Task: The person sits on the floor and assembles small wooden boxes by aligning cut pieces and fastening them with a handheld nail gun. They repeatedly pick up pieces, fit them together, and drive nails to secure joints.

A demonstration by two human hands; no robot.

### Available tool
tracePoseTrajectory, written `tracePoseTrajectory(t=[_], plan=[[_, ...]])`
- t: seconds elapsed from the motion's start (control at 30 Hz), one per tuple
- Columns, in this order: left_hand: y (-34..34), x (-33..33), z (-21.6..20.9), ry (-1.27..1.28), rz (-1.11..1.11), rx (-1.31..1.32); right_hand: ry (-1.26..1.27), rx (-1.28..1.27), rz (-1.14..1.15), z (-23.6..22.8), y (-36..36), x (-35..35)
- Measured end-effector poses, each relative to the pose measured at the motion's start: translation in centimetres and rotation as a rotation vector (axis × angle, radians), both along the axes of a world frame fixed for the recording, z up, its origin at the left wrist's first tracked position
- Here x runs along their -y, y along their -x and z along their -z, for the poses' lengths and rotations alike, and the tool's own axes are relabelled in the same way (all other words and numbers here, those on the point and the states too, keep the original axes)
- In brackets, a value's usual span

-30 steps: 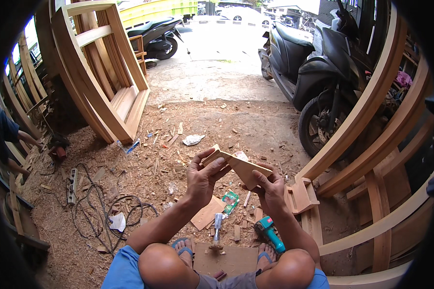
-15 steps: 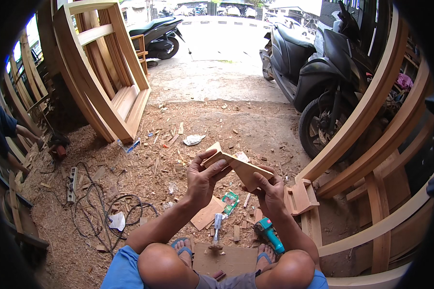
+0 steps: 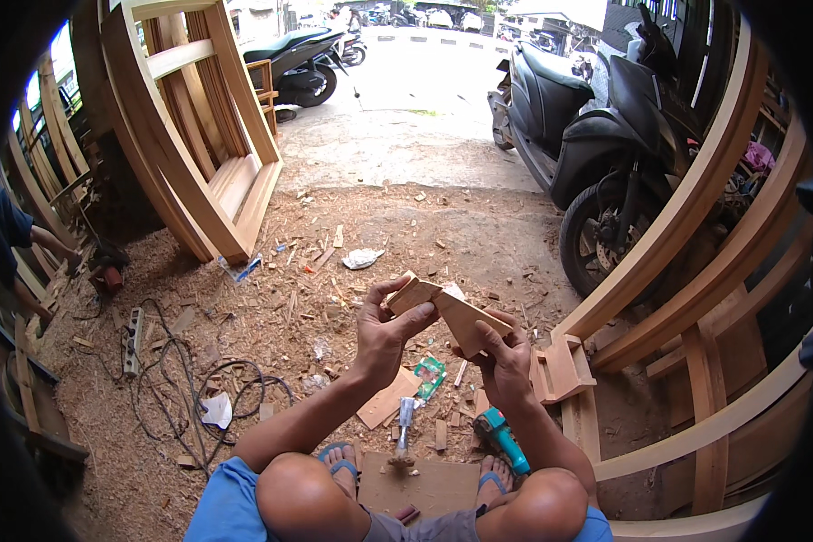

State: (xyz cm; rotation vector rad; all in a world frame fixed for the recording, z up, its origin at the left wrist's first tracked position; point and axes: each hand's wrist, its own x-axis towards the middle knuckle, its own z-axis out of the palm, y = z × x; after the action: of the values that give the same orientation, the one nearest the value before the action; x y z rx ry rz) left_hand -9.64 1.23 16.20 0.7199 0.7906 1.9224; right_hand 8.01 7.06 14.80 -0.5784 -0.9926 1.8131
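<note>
Harsh daylight ahead bleaches the road (image 3: pixel 415 81) white, while fisheye distortion bows the right-hand beam (image 3: pixel 694 210)

Open-front woodworking wkshp: wood shavings (image 3: pixel 181 282) & offcuts (image 3: pixel 440 435) underfoot, lg. timber frames (image 3: pixel 244 86), teal pwr tool (image 3: pixel 508 443), pwr strip (image 3: pixel 134 343).

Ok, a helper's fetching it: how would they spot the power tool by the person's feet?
From the black scooter at far right, come down to the person's sandalled right foot. The power tool lies beside it; its teal body stands out from the brown wood scraps nearby.
</note>
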Motion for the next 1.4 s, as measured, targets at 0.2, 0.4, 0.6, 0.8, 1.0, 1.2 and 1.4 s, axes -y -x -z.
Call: tracePoseTrajectory(t=[0.2, 0.4, 0.6, 0.8, 1.0, 1.2, 1.4], plan=[[0.4, 0.2, 0.3, -0.025, 0.002, -0.012, 0.004, 0.000, -0.068, 0.2, -0.1, 0.2], [1.2, 0.9, 1.4, 0.056, -0.035, -0.044, -0.068, 0.079, -0.050, 1.3, 0.5, 0.6], [2.0, 2.0, 6.1, 0.100, -0.025, -0.077, 0.012, 0.229, -0.101, 4.8, 1.2, 1.9], [3.7, 3.9, 11.6, 0.189, -0.010, -0.024, 0.000, 0.461, -0.220, 8.4, 2.1, 2.3], [7.7, 7.6, 17.2, 0.372, -0.135, 0.225, -0.354, 0.889, -0.328, 14.1, 2.4, 0.0], [10.7, 12.3, 22.1, 0.540, -0.322, 0.584, -0.296, 1.105, -0.510, 21.2, -0.1, 1.5], [10.0, 14.5, 25.6, 0.602, -0.378, 0.773, -0.350, 1.358, -0.722, 24.0, -1.7, 1.0]])
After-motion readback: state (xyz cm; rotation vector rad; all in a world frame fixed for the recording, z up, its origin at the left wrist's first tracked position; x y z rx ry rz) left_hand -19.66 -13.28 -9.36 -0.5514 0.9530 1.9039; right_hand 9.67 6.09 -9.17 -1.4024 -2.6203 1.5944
